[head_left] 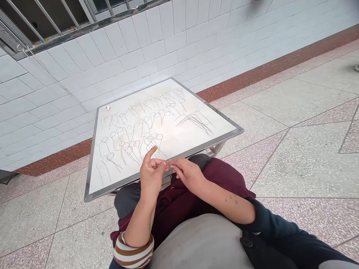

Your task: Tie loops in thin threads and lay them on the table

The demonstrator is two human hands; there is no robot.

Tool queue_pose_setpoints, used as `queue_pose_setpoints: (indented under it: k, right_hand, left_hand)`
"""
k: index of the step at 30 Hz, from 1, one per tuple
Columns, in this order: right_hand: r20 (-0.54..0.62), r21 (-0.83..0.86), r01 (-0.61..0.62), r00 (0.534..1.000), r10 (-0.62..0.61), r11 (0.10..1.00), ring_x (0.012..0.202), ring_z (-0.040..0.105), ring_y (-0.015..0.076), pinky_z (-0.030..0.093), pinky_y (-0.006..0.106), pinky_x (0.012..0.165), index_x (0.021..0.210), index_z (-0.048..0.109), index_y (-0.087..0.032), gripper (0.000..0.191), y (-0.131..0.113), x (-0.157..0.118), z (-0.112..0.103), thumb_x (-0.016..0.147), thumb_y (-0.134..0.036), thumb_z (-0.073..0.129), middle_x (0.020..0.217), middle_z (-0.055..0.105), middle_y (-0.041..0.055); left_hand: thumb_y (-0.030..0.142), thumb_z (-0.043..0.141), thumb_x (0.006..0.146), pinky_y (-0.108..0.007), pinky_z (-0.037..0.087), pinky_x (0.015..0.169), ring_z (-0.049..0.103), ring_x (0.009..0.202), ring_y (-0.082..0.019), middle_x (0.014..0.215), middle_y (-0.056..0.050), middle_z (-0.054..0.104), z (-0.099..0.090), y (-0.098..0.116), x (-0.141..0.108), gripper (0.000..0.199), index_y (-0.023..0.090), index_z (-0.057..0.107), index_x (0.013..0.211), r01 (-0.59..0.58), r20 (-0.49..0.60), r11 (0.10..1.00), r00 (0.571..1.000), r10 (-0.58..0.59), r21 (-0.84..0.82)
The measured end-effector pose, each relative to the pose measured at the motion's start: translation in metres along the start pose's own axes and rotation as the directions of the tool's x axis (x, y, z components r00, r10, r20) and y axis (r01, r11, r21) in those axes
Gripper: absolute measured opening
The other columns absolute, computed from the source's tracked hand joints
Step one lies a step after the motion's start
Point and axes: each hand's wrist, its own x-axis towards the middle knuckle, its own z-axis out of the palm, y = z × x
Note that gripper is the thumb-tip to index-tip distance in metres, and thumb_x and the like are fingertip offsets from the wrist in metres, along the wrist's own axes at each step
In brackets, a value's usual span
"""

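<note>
Work in the head view looks well past its middle, judging by what lies on the white counter (179, 146). Thin looped wires (138, 122), each with a round loop at one end and long loose tails, lie in uneven rows across its left and middle, some apart, others overlapping in a tangle toward the near edge. These appear to be the finished share. Near the right side lies a loose sheaf of plain wires (196, 121) with no loops to be seen; that seems to be the share left, clearly smaller, though the strands cross too much to count.

One piece seems to be in hand now. Just over the counter's near edge, the left hand (150, 171) pinches a small piece (168, 164) between thumb and fingertips, with one finger raised away. The right hand (186, 171) meets it there, its fingertips closed on the same spot. The piece is too small to tell its shape, so how far its own forming has got cannot be judged.
</note>
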Motion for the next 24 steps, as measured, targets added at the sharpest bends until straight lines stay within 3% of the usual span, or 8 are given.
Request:
queue_pose_setpoints:
  k: [3, 6, 10, 17, 24]
  right_hand:
    - [-0.046, -0.165, 0.173, 0.982, -0.183, 0.971, 0.075, 0.063, 0.0163, 0.055, 0.028, 0.067, 0.108, 0.061, -0.017, 0.024, 0.0021, -0.0009, 0.0016, 0.095, -0.012, 0.042, 0.083, 0.066, 0.0065]
    - [-0.042, -0.254, 0.26, 0.959, -0.279, 0.932, 0.083, 0.064, 0.0175, 0.055, 0.029, 0.073, 0.116, 0.059, -0.017, 0.029, 0.0065, -0.0036, 0.0042, 0.094, -0.008, 0.043, 0.091, 0.069, 0.0075]
    - [-0.013, -0.28, 0.252, 0.964, -0.266, 0.926, 0.086, 0.065, 0.0175, 0.055, 0.029, 0.074, 0.119, 0.059, -0.019, 0.029, 0.0098, -0.0062, 0.0067, 0.094, -0.01, 0.046, 0.094, 0.071, 0.0068]
    - [-0.072, -0.208, 0.167, 0.98, -0.185, 0.964, 0.078, 0.068, 0.0163, 0.056, 0.028, 0.071, 0.098, 0.063, -0.019, 0.013, 0.0087, -0.0028, 0.0054, 0.095, -0.025, 0.053, 0.086, 0.072, 0.0048]
    - [-0.027, -0.303, 0.224, 0.969, -0.244, 0.926, 0.078, 0.067, 0.0167, 0.055, 0.027, 0.071, 0.101, 0.064, -0.017, 0.016, 0.0042, -0.0055, 0.0081, 0.095, -0.014, 0.049, 0.086, 0.072, 0.006]
  left_hand:
    - [0.019, 0.069, 0.073, -0.03, 0.055, 0.072, 0.062, 0.064, -0.013, 0.068, 0.003, 0.065, -0.0016, -0.0009, 0.0006, 0.064, 0.015, 0.048, 0.134, 0.0, -0.018, 1.0, 1.0, 0.0, -0.023]
    - [0.018, 0.069, 0.073, -0.029, 0.055, 0.071, 0.063, 0.065, -0.013, 0.067, 0.003, 0.065, -0.0039, -0.0025, 0.0023, 0.062, 0.015, 0.051, 0.132, -0.001, -0.021, 1.0, 1.0, 0.001, -0.002]
    - [0.017, 0.069, 0.071, -0.029, 0.055, 0.07, 0.063, 0.064, -0.013, 0.066, 0.003, 0.065, -0.006, -0.0013, 0.0051, 0.059, 0.014, 0.053, 0.129, 0.006, -0.022, 0.999, 1.0, -0.005, 0.042]
    - [0.018, 0.067, 0.072, -0.029, 0.056, 0.07, 0.063, 0.064, -0.013, 0.067, 0.003, 0.065, -0.0049, 0.0024, 0.0036, 0.056, 0.014, 0.055, 0.127, 0.004, -0.036, 0.998, 0.999, -0.002, 0.067]
    - [0.018, 0.066, 0.071, -0.029, 0.055, 0.071, 0.062, 0.065, -0.013, 0.065, 0.003, 0.064, -0.0056, 0.0019, 0.0044, 0.054, 0.013, 0.057, 0.124, 0.019, -0.052, 0.997, 0.999, -0.014, 0.08]
